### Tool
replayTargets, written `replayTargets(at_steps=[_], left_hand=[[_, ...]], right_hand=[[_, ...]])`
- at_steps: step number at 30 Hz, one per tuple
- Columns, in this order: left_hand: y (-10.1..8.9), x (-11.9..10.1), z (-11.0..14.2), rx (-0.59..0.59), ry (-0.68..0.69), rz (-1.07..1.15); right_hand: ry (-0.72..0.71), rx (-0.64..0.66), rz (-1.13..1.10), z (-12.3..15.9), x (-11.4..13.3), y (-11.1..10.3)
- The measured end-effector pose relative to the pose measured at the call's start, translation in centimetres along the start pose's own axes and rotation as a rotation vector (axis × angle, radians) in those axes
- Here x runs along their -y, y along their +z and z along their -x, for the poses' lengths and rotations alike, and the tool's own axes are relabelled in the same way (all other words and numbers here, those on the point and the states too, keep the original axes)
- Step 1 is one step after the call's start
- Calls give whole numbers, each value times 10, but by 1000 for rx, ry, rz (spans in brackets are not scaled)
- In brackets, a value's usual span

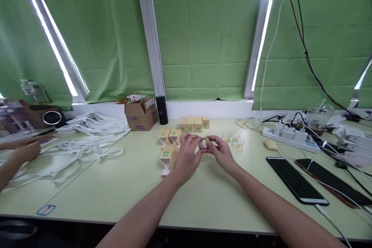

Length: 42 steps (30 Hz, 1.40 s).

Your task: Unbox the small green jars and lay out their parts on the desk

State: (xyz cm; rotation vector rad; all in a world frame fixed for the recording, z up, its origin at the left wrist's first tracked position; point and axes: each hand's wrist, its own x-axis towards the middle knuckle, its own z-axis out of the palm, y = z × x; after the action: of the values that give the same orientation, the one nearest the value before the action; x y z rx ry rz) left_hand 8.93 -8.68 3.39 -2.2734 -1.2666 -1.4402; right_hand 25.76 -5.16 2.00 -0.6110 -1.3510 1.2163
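Observation:
Above the middle of the table, both hands grip a small white round piece with a yellow-green band (203,143). My left hand (188,155) has its fingers closed on the white side. On the band side, my right hand (223,154) pinches it between thumb and fingers. Just left of my left hand stand several small kraft boxes (165,154) with green labels and their flaps apart; the hand partly covers them. Behind the hands, several closed kraft boxes (190,124) stand in a group. A few clear containers with yellow bits (238,144) lie beyond my right hand.
A cardboard carton (141,115) and a black cylinder (161,110) stand by the wall. White straps (84,151) spread leftward, near another person's hands (24,151). Two phones (297,180) (334,180), cables and a power strip (290,139) occupy the right.

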Motion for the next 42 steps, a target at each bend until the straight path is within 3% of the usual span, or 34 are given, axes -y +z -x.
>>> replayTargets(at_steps=[6,19,31,42], left_hand=[[0,2,1,19,69,-128],[-4,-2,-1,111,147,-241],[-3,-1,1,162,150,-202],[1,-3,1,136,173,-123]], right_hand=[[35,50,65,0,2,-2],[-70,80,179,-1,-12,-7],[-62,108,255,3,-9,-5],[-150,34,383,5,-1,2]])
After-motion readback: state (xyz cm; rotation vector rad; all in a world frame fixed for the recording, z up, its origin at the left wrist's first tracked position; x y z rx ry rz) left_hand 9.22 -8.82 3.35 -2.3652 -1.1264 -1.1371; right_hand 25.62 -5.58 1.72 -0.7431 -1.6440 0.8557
